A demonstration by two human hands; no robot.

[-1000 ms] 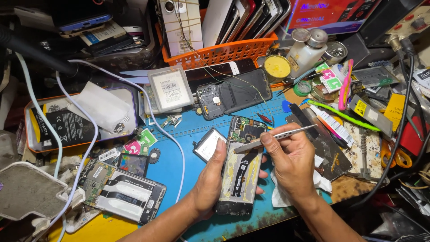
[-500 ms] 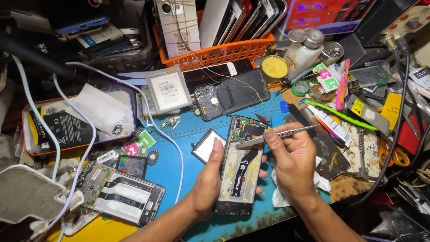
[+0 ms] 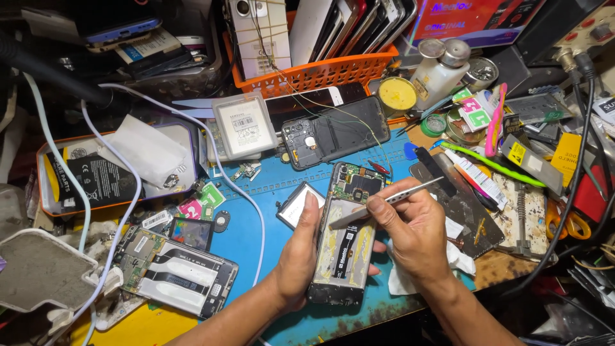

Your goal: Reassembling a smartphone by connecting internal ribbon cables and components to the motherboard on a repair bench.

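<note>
Cluttered desk [image 3: 256, 237]: opened phone [image 3: 346, 237] is gripped by left hand [image 3: 298, 256]; tweezers [image 3: 384, 202], pinched by right hand [image 3: 416, 230], are now lowered onto its battery.

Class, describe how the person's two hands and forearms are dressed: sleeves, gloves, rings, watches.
Both the left hand and the right hand are bare, without gloves. No rings, watch or bracelet show. The forearms are uncovered to the picture's edge, so no sleeve is visible.

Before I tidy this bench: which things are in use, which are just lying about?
In use:
- opened phone in left hand
- metal tweezers in right hand

Lying about:
- second opened phone
- orange basket
- white bottle
- blue mat
</note>
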